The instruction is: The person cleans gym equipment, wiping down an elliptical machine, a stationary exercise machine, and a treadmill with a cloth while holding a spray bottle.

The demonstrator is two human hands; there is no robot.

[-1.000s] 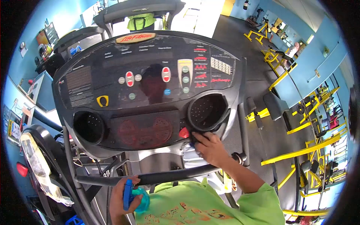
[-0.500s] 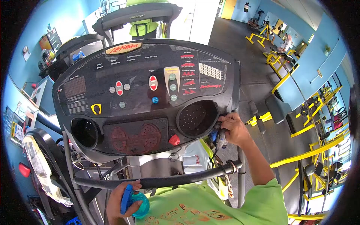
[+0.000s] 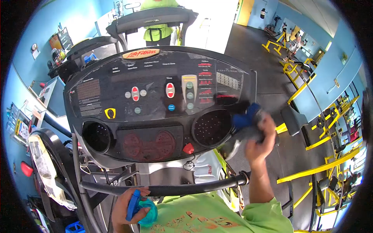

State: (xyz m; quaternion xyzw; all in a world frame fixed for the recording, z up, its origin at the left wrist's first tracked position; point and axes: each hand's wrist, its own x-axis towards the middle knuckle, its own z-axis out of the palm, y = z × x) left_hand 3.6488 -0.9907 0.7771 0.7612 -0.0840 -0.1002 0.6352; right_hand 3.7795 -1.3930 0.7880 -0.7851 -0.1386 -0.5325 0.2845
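Note:
My left hand point(image 3: 126, 206) is closed around a teal spray bottle point(image 3: 147, 213) with a blue trigger head, just below the black handlebar point(image 3: 186, 190). At the right edge of the treadmill console point(image 3: 155, 81), my right hand point(image 3: 262, 139) grips a dark and blue cloth point(image 3: 248, 118), blurred by motion. The cloth is beside the right cup holder point(image 3: 211, 128). A red safety key point(image 3: 188, 148) with a cord sits at the console's lower edge, left of that holder.
Another treadmill point(image 3: 153, 17) stands ahead, before a bright mirror. To the left is an exercise machine with a worn pale cover point(image 3: 44, 167). Yellow-framed gym equipment point(image 3: 314, 167) fills the right side. A person point(image 3: 296, 44) is far off at the upper right.
My right hand has moved from under the right cup holder out and up to the console's right edge, and the blue cloth now shows. My left hand keeps the bottle by the handlebar.

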